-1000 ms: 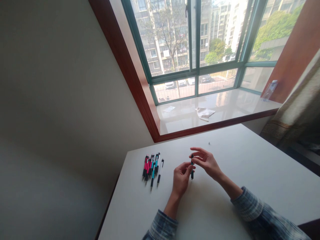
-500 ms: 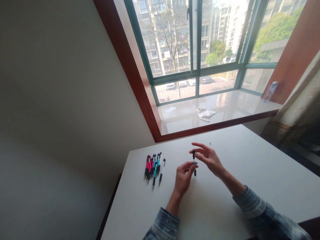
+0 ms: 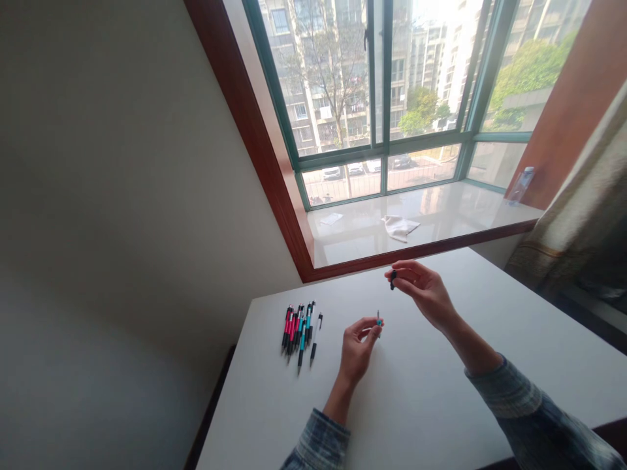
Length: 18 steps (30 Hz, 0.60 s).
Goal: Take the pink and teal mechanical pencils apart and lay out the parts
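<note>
Between the thumb and fingers of my left hand point(image 3: 361, 346) is a teal pen barrel point(image 3: 379, 324), held upright with a thin metal piece sticking up from its top. My right hand point(image 3: 424, 290), up and to the right of it, pinches a small black pen part point(image 3: 392, 279), apart from the barrel. Whether that part is a grip or a clip end is too small to tell. To the left of my left hand lies a group of click pens point(image 3: 296, 329) in pink, teal and white with black grips. A white pen point(image 3: 316, 336) lies at its right side.
The white table point(image 3: 431, 405) stands against the wall and below a window sill with red-brown trim point(image 3: 362, 260). On the sill lie a white cloth point(image 3: 400, 228) and a paper point(image 3: 332, 219); a clear bottle point(image 3: 520, 186) stands at right. A curtain point(image 3: 563, 209) hangs beside it.
My right hand has moved up and right, taking the black part off the top of the teal barrel. My left hand stays nearly in place with the barrel. The view has shifted slightly.
</note>
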Motion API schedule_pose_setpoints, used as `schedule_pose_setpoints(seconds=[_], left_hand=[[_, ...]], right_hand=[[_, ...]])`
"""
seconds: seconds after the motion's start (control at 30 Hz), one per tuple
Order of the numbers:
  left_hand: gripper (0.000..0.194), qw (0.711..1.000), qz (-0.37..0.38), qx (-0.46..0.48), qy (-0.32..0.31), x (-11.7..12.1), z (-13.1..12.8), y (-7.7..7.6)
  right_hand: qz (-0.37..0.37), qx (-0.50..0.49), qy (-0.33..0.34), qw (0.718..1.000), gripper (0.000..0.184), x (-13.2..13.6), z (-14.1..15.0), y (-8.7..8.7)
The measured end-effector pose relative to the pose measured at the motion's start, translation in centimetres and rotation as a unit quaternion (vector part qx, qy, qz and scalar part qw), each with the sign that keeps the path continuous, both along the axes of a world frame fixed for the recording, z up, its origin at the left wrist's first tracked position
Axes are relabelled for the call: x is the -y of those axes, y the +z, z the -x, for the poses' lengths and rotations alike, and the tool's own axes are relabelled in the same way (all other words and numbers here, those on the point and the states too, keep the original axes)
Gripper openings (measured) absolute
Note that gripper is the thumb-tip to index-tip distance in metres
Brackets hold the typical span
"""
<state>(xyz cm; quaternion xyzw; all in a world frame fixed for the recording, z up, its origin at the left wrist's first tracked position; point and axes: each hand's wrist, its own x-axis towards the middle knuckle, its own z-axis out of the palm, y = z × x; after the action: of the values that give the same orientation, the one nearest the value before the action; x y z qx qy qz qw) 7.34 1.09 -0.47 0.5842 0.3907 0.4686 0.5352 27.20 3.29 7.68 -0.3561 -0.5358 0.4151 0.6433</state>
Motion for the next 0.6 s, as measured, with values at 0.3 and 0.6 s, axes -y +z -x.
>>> schedule_pose_setpoints(seconds=[0.3,0.6], left_hand=[[0.036,1.0,0.0,-0.012,0.003,-0.1,0.0,-0.2],[0.034,1.0,0.011,-0.026,-0.001,-0.1,-0.1,0.3]], right_hand=[[0.11,0.255,-0.3,0.913,0.034,-5.3,-8.0,-8.9],[0.155,0.4,-0.28,0.859,0.032,-6.5,-7.7,-13.4]])
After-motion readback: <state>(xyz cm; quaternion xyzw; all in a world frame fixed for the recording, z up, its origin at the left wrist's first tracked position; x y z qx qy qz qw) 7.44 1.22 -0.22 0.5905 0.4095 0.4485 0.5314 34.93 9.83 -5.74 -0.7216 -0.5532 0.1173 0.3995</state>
